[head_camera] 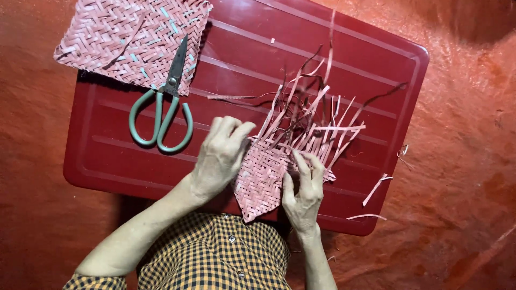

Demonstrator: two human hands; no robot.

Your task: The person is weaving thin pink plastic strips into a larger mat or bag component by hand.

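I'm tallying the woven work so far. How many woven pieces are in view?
2. A finished woven mat lies at the red tray's upper-left corner, under the scissors' blades. An unfinished woven piece with loose strips sits between the left hand and right hand.

Left grip (220, 156) rests on the near-left edge of the half-woven pink mat (269, 172); right grip (303, 188) pinches its near-right edge. The mat fills the gap between them.

Ahead of both grips: loose strip ends (317, 107) fan up and outward, a tangle blocking any straight reach forward.

Left of left grip: green-handled scissors (164, 102) lie flat, near, blades pointing away. Bare red lid (107, 156) between scissors and near edge is open passage.

Far left, beyond the scissors: finished woven mat (129, 37) overhangs the lid corner and touches the scissor blades.

Right of right grip: bare lid, then stray strips (376, 188) at the rim. Far-right lid corner is open.
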